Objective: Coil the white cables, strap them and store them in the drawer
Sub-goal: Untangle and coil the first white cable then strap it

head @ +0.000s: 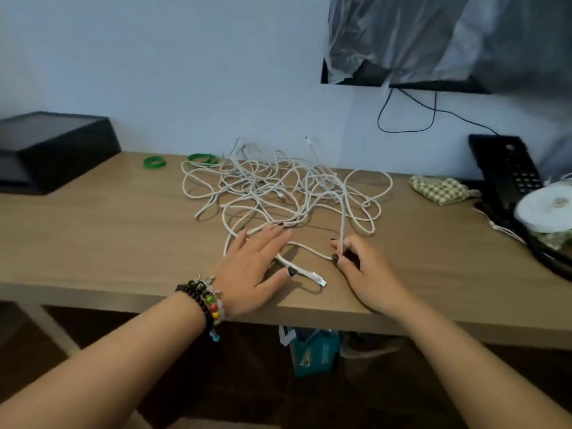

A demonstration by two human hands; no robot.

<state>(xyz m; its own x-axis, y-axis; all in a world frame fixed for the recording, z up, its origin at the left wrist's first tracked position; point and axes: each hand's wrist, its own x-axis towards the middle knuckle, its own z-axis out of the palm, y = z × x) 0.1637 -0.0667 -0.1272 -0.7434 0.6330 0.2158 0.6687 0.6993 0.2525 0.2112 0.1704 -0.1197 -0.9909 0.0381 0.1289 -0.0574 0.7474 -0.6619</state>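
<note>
Many tangled white cables [278, 187] on desk [108, 230]

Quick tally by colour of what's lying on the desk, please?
White: 2, tangled white cable pile, white tape roll
Green: 2, green rubber bands
Black: 2, black box, black telephone
Checked: 1, green-checked cloth pouch
Total: 7

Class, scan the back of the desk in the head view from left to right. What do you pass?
Black box-shaped tray → two green rings → tangled white cables → green checked cloth pouch → black telephone → white tape roll.
</note>
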